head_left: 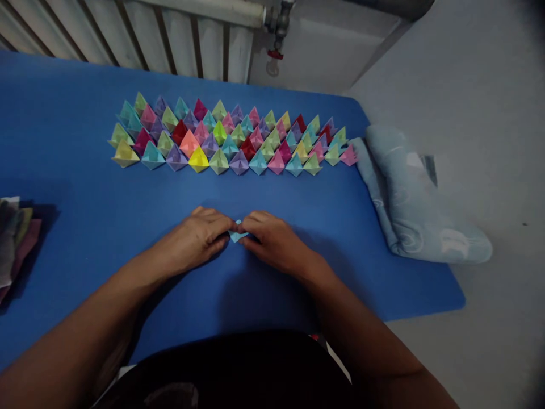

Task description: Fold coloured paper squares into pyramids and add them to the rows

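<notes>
A small light-blue folded paper [237, 235] is held between my two hands, low over the blue mat. My left hand [204, 233] pinches its left side, with thumb and forefinger closed on it. From the other side, my right hand [268, 236] grips the right edge, its thumb below and fingers above. Both hands cover much of the paper, so its full shape is hidden. Beyond them stand several rows of small folded paper boats [219, 162] in yellow, green, blue, purple, pink and red, set close together.
The blue mat [128, 227] lies under everything. On the right, a folded light-blue patterned blanket [409, 199] overlaps its edge. A stack of coloured paper [17, 238] sits at the far left. A white radiator [179, 40] and a red-handled valve [275, 54] are behind.
</notes>
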`<action>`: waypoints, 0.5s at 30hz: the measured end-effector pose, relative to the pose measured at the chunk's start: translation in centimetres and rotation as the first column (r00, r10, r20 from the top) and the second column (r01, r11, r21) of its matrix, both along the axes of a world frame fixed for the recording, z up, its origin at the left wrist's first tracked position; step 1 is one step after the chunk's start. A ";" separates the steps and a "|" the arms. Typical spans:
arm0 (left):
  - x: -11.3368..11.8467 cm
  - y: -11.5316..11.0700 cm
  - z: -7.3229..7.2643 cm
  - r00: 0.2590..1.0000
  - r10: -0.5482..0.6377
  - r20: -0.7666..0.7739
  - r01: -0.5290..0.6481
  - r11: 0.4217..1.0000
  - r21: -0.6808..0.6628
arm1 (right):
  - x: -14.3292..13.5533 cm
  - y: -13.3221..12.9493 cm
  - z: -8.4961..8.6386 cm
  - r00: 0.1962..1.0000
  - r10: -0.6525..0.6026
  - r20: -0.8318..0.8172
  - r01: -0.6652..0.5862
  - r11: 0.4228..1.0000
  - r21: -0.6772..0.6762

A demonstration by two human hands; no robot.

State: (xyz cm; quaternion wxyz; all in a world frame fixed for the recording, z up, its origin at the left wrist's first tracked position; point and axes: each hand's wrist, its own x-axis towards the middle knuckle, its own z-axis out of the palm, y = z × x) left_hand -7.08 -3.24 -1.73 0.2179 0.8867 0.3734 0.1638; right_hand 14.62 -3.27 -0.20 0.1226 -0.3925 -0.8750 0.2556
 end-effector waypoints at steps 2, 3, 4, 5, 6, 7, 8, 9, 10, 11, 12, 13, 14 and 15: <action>0.0 0.1 0.0 1.000 -0.005 0.004 0.005 1.000 -0.012 | 0.1 -0.1 -0.5 0.999 0.026 0.028 -0.027 0.999 0.044; -0.1 0.2 0.0 1.000 -0.003 0.007 0.003 1.000 -0.017 | 0.2 -0.1 -0.8 0.999 0.034 0.035 -0.036 0.997 0.069; -0.1 0.3 -0.1 1.000 0.000 0.011 0.000 1.000 -0.022 | 0.3 -0.2 -1.1 0.999 0.040 0.036 -0.043 0.995 0.095; -0.1 0.4 -0.1 1.000 0.003 0.018 -0.002 1.000 -0.028 | 0.4 -0.2 -1.5 0.999 0.044 0.031 -0.047 0.992 0.120; -0.2 0.6 -0.2 1.000 0.002 0.026 -0.001 0.999 -0.038 | 0.5 -0.3 -1.7 0.999 0.046 0.023 -0.049 0.989 0.141; -0.3 0.7 -0.3 0.999 -0.002 0.039 0.004 0.999 -0.049 | 0.6 -0.3 -2.0 0.999 0.051 0.013 -0.052 0.986 0.156; -0.3 0.9 -0.4 0.998 -0.014 0.057 0.017 0.998 -0.063 | 0.6 -0.3 -2.1 0.999 0.054 0.004 -0.054 0.985 0.167; -0.4 1.1 -0.5 0.996 -0.029 0.081 0.035 0.996 -0.078 | 0.7 -0.3 -2.2 0.998 0.058 -0.003 -0.056 0.983 0.174; -0.5 1.3 -0.5 0.993 -0.044 0.108 0.054 0.994 -0.094 | 0.7 -0.3 -2.2 0.998 0.059 -0.008 -0.057 0.982 0.177; -0.6 1.5 -0.6 0.989 -0.055 0.135 0.070 0.992 -0.106 | 0.8 -0.3 -2.2 0.998 0.058 -0.010 -0.055 0.982 0.180; -0.7 1.7 -0.6 0.985 -0.064 0.158 0.082 0.990 -0.114 | 0.8 -0.3 -2.1 0.998 0.055 -0.011 -0.052 0.982 0.184; -0.7 1.8 -0.6 0.982 -0.070 0.176 0.092 0.989 -0.119 | 0.8 -0.3 -2.1 0.999 0.051 -0.012 -0.048 0.981 0.188; -0.7 1.9 -0.6 0.980 -0.074 0.182 0.098 0.987 -0.124 | 0.8 -0.3 -2.0 0.999 0.046 -0.015 -0.042 0.981 0.191; -0.8 2.0 -0.6 0.981 -0.076 0.180 0.100 0.987 -0.129 | 0.8 -0.3 -2.0 0.999 0.042 -0.017 -0.038 0.981 0.190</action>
